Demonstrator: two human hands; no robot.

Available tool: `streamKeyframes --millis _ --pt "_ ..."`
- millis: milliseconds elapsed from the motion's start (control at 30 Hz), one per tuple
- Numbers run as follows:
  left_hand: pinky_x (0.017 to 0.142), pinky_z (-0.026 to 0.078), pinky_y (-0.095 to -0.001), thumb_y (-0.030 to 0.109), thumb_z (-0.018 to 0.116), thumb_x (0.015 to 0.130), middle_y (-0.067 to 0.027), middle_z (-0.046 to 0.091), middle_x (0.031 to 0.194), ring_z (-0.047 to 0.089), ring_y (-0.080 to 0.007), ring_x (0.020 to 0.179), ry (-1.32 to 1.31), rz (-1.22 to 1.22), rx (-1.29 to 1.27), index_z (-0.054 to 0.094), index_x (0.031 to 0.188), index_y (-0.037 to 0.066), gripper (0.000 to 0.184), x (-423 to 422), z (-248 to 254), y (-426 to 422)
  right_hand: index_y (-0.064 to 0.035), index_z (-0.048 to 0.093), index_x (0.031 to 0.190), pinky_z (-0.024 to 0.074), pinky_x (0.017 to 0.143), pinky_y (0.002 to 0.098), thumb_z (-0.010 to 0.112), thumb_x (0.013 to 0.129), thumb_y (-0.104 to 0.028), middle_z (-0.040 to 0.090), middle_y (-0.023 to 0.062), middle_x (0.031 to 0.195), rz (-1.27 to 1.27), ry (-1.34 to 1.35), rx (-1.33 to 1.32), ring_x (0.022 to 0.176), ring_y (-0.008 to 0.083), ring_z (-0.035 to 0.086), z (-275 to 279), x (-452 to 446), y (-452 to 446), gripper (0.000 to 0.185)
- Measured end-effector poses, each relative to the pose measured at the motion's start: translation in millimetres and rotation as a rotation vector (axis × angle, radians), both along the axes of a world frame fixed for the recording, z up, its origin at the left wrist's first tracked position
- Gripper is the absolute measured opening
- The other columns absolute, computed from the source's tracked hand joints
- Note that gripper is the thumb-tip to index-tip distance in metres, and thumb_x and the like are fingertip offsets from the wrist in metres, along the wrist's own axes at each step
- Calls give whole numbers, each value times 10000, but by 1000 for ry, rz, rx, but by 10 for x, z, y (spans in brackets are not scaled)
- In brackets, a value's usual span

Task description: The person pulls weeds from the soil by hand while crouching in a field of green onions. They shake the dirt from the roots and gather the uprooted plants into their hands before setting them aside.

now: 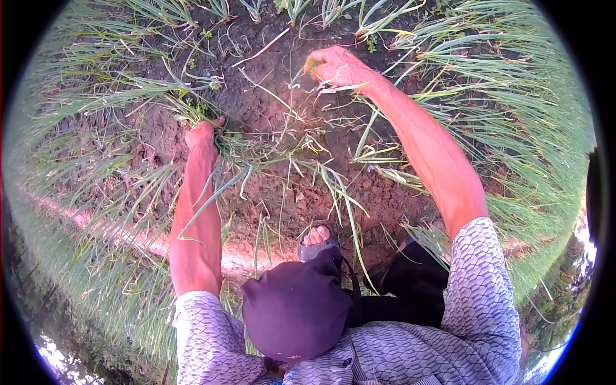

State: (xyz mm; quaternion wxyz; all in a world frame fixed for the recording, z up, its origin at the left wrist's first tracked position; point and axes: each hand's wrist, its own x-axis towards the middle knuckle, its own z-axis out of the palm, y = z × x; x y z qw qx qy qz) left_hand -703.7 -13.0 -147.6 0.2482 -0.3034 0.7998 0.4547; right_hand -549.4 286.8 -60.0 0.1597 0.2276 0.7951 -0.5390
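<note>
My left hand point(203, 133) is low over the soil at the left, its fingers closed around a bunch of green weeds point(191, 113). Leaves stick out above and beside the fist. Further right and higher up, my right hand point(337, 66) is bent over bare soil, fingers curled together on a small green weed clump point(312, 65). The fingertips are partly hidden, and the roots of what either hand holds cannot be made out. Long-leaved onion plants point(378, 22) grow around both hands. Loose, limp stalks point(256, 151) lie on the ground between my arms.
Dense onion rows point(494, 109) stand at the right, with more onion plants point(96, 96) at the left. A dry stick point(262, 47) lies on the dark soil point(256, 77). My sandalled foot point(316, 239) rests on the bed's near edge, behind a rounded dark cloth shape point(295, 311).
</note>
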Motion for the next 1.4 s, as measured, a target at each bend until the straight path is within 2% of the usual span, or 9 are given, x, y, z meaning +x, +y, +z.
streamKeyframes --millis 333,500,633,733,867,1000,1133,1267,1400 --pt "568 461 -351 59 831 615 -84 623 716 546 -203 583 -21 -13 -15 635 807 -35 290 -19 -13 -14 22 624 944 509 744 446 592 694 -25 640 220 865 531 -180 616 866 379 629 -210 -83 -405 256" --pt "568 460 -351 59 830 616 -84 623 719 545 -203 583 -32 -31 -30 635 810 -35 290 -29 -3 -39 -3 631 977 510 708 402 569 862 -231 647 180 811 -99 -211 344 791 302 642 -17 24 -252 262" --pt "568 460 -352 58 829 618 -84 623 721 545 -204 584 -47 -39 -32 635 812 -35 290 -28 12 -30 -20 609 1021 493 501 279 590 822 -145 632 65 658 -747 -210 255 520 137 595 -122 334 349 236" --pt "568 460 -352 58 829 619 -84 623 723 544 -204 584 -59 -53 -37 634 814 -34 291 -20 52 0 -75 607 1161 520 554 324 606 811 -139 644 105 670 -691 -44 386 565 187 627 -356 587 682 356" --pt "568 459 -352 58 828 620 -84 623 726 543 -204 584 -74 -98 -88 634 816 -34 291 21 209 81 -47 666 1006 519 645 423 637 780 -164 647 184 729 -417 117 729 694 360 644 -425 547 696 256" --pt "561 454 -358 57 823 623 -80 620 735 535 -206 586 -102 -104 -43 635 806 -24 275 -15 108 -25 -48 634 832 504 634 439 621 772 -161 628 202 735 -318 132 945 708 381 620 -666 494 777 128" --pt "565 456 -357 56 821 626 -81 621 740 538 -207 591 -69 -74 -28 634 810 -23 273 -48 5 -45 -57 658 960 504 575 402 601 801 -161 635 162 696 -264 196 988 631 301 626 -867 541 954 198" --pt "569 458 -357 56 818 630 -81 621 745 540 -208 596 -63 -60 -27 634 813 -22 272 -23 48 -14 7 586 1070 499 507 313 535 876 -157 612 121 752 -576 -95 121 628 163 629 -337 488 826 258" --pt "573 459 -357 55 816 633 -82 622 751 543 -209 601 -62 -54 -31 634 817 -21 270 -19 63 -7 11 552 938 506 554 344 505 856 -108 596 130 747 -302 -98 163 669 199 645 -92 499 624 152"
